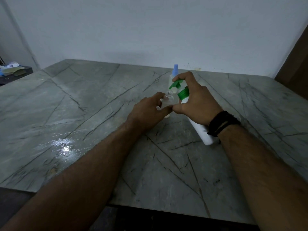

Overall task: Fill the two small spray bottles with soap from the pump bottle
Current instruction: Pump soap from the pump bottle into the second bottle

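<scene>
Pump bottle tipped over open spray bottle

Right hand point(198, 104) grasps white pump bottle point(200, 130), base at 5 o'clock, green nozzle at 11; left hand point(150, 110) grips uncapped spray bottle point(168, 100), upright on grey veined marble table point(83, 114) before a pale wall point(150, 30).

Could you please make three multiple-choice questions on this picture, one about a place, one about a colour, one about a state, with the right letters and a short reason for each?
1. Where does the capped spray bottle stand?
A. Behind the hands, near the wall
B. At the table's near edge
C. On the wet patch

2. What colour is the pump head of the pump bottle?
A. Red
B. Green
C. Black

3. How is the small bottle in the left hand?
A. Capped
B. Lying flat
C. Upright, neck open

Answers:
1 A: it rises beyond the right hand.
2 B: nozzle and collar are green.
3 C: its bare threaded neck points up.
</scene>
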